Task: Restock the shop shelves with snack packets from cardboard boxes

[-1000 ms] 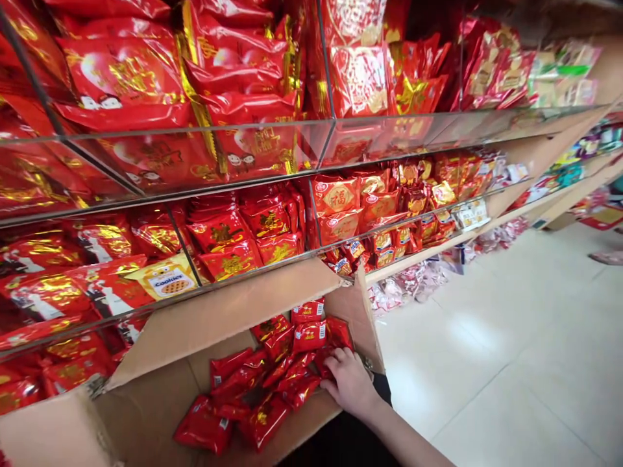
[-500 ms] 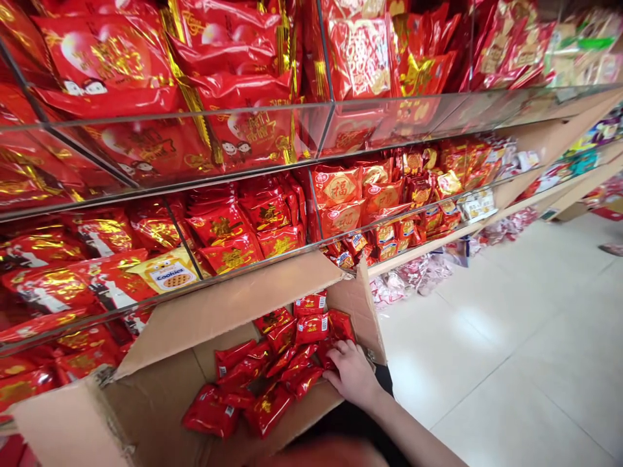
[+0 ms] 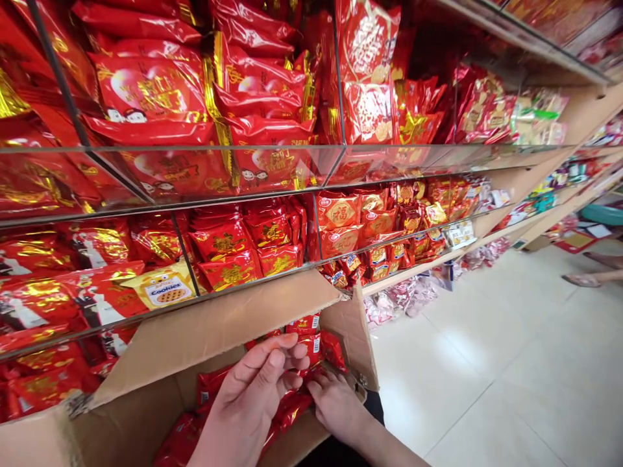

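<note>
Small shiny red snack packets [image 3: 334, 351] lie loose in an open cardboard box [image 3: 214, 324] in front of me, at the foot of the shelves. My right hand [image 3: 337, 403] is down in the right side of the box. Its fingers curl over a red packet, with their tips partly hidden among the packets. My left hand [image 3: 257, 386] hangs above the middle of the box, palm turned inward. Loosely bent fingers stand apart on it, and nothing shows between them. The left hand and forearm cover many of the packets below.
Shelves of red and gold snack bags [image 3: 156, 87] rise behind the box, with a clear plastic guard [image 3: 302, 170] along the edge. A yellow cookies bag [image 3: 165, 285] sits on the lower shelf. Tiled floor [image 3: 452, 363] spreads to the right, where a person's foot [image 3: 581, 279] shows.
My left hand has come into clear view over the box, where only a blur showed at the bottom edge. My right hand stays at the packets. The view has tilted up.
</note>
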A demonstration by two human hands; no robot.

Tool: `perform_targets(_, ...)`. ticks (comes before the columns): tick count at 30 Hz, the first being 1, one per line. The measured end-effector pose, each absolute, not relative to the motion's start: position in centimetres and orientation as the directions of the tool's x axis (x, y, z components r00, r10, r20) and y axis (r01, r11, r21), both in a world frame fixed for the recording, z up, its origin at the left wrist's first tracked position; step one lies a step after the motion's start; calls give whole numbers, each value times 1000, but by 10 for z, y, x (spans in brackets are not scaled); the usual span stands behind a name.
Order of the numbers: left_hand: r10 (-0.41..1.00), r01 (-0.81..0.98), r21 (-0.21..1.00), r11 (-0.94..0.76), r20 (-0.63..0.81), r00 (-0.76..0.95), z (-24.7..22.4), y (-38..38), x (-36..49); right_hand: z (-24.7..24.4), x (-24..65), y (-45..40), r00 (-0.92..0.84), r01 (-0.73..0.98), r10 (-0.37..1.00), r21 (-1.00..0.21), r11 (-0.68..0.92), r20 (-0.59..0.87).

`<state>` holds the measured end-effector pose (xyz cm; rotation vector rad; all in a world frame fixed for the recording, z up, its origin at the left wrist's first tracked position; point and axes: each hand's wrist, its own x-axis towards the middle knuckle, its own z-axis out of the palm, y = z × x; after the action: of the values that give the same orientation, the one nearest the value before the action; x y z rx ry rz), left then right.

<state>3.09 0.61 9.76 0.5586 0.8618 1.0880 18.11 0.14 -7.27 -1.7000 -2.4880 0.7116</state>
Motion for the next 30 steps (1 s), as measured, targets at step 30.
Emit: perform_targets(30,956,115,992,53,-17,-293,59,1,34,29,155,9,263,375,908,-902,214,325)
